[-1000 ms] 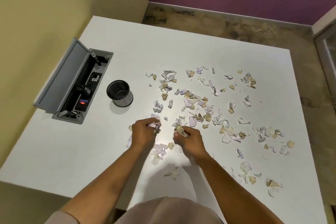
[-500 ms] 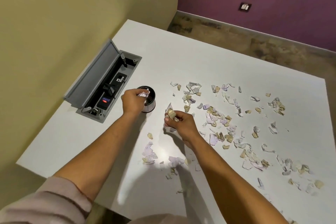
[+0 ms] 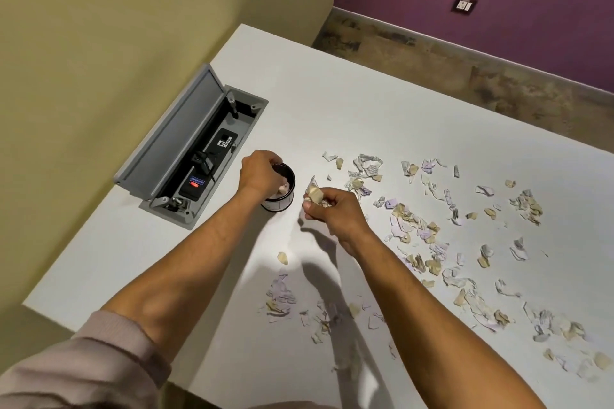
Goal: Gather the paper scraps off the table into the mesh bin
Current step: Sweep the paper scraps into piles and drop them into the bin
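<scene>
Moved: left hand [image 3: 262, 173] now dips into mesh bin [image 3: 282, 199], releasing scraps.
Right hand [image 3: 332, 209]: clenched on a paper wad [image 3: 315, 194].
Left to do: most paper scraps [image 3: 432, 236] litter the surface [image 3: 365, 103].

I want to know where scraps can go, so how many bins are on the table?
1. The mesh bin stands beside the open cable box, under the left hand. None looks hidden.

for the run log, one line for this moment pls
left hand: over mesh bin | right hand: holding scraps | table: many scraps left
</scene>
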The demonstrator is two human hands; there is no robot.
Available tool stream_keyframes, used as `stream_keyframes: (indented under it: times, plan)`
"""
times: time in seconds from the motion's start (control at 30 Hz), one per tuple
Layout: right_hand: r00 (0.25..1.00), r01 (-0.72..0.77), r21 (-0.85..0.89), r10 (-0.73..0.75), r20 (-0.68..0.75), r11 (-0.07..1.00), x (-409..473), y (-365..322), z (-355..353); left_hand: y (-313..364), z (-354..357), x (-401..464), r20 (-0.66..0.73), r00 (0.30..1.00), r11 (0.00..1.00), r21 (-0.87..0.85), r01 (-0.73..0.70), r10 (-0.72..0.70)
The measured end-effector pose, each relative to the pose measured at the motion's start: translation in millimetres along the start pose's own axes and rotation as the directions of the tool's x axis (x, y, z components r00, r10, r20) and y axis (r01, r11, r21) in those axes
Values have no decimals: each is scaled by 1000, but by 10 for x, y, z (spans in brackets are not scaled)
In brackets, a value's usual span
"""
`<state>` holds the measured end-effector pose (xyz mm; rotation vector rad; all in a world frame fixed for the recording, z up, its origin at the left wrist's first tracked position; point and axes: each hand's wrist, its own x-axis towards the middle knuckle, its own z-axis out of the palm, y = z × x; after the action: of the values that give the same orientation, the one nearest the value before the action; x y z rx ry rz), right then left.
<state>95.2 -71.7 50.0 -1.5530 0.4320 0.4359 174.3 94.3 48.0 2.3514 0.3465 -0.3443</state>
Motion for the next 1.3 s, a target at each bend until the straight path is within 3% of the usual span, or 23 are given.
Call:
stream_keyframes:
  times: [0.23,0.4,0.5,0.77,1.0,1.3]
  plan:
    - [998,64,-294,-64,7,954,282,-263,276,-427,92,-429,-332,942,939,-311,-149,39]
    - [993,114,-623,-101,56,774,430,-392,486,-780,549,-896,-479,878,932,-317,-178,5]
    - [989,147,-765,-115,96,627,487,-428,616,-790,682,-1020,-400,915,923,-370,-105,-57]
    - [973,228,-864,-148,179,450,551,-443,807,-745,508,-813,-307,941,913,-327,-245,143]
    - [960,258,-845,-225,168,469,542,-402,714,-697,498,-757,-357,918,938,-225,-263,172]
    - [910,289,-714,-414,-1,637,349,-207,323,-817,582,-837,-375,912,919,-278,-279,163]
